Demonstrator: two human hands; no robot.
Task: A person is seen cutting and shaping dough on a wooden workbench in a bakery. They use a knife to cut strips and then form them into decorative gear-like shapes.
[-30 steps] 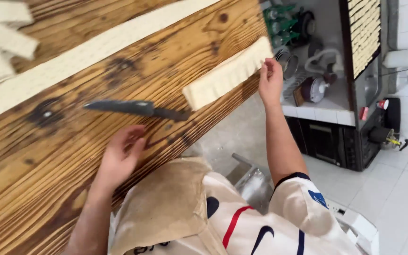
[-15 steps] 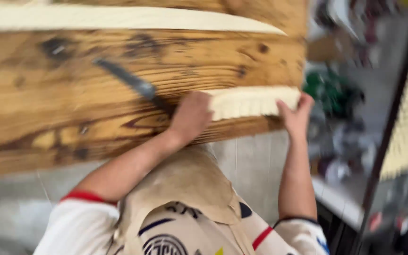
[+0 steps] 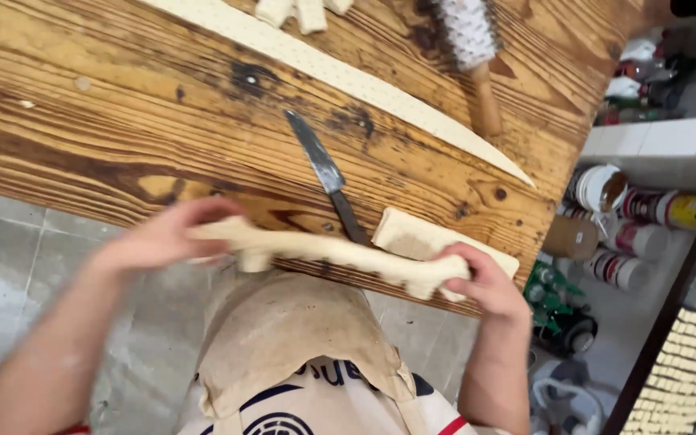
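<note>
1. Dough strip (image 3: 324,251): a long, pale, perforated band held lengthwise at the near edge of the wooden table (image 3: 122,121), spanning from one hand to the other. It sags and bulges unevenly, so it looks soft, light and easily stretched or torn; support at both ends, as here, appears the safest hold.
2. Left hand (image 3: 159,238): fingers curled over the strip's left end, gripping it; motion blur hides finer detail.
3. Right hand (image 3: 485,282): fingers closed around the strip's right end, thumb on top.
4. Folded dough piece (image 3: 428,240): lies on the table just beyond the right fingers, touching or nearly touching the strip.
5. Knife (image 3: 325,173): dark blade on the table between the two hands, its handle end passing just behind the strip's middle; the nearest obstruction.
6. Farther from the fingers: a long uncut dough band (image 3: 340,76), a spiked docking roller (image 3: 473,48) with wooden handle, and small dough pieces (image 3: 304,12) at the far edge.
7. Right of the table: containers (image 3: 622,209) on lower shelves.
</note>
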